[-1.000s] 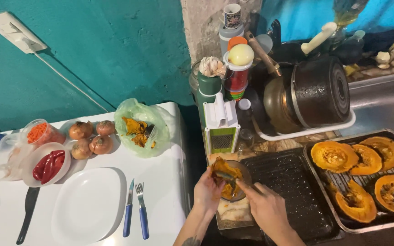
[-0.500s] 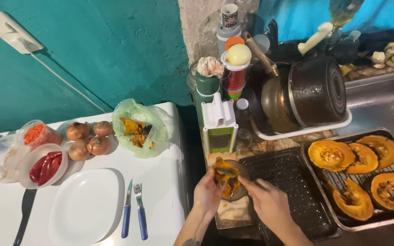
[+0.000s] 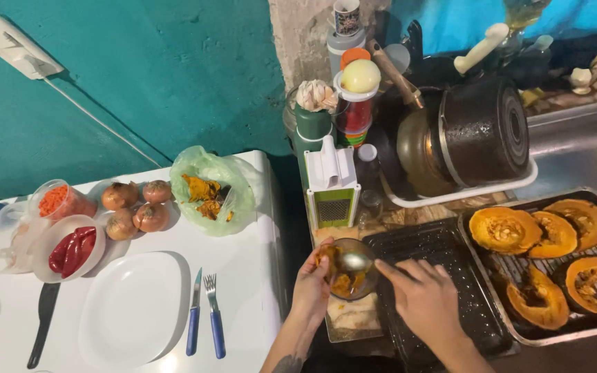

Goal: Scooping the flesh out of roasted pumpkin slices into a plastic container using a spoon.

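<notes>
Plainly, the left hand (image 3: 312, 280) clamps a squash piece (image 3: 336, 273) over the bowl (image 3: 364, 276); the right hand (image 3: 426, 300), fingers curled on a spoon (image 3: 355, 261), could slip, flinging pulp.

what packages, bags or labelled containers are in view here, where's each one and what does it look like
Thin green plastic bag: back of the white table, open, orange squash scraps inside.
Clear round plastic tub: far left of the table, holding chopped orange bits.
Printed patterned cup: top of the stacked containers by the wall, small and cylindrical.
No screens or signs show.
</notes>
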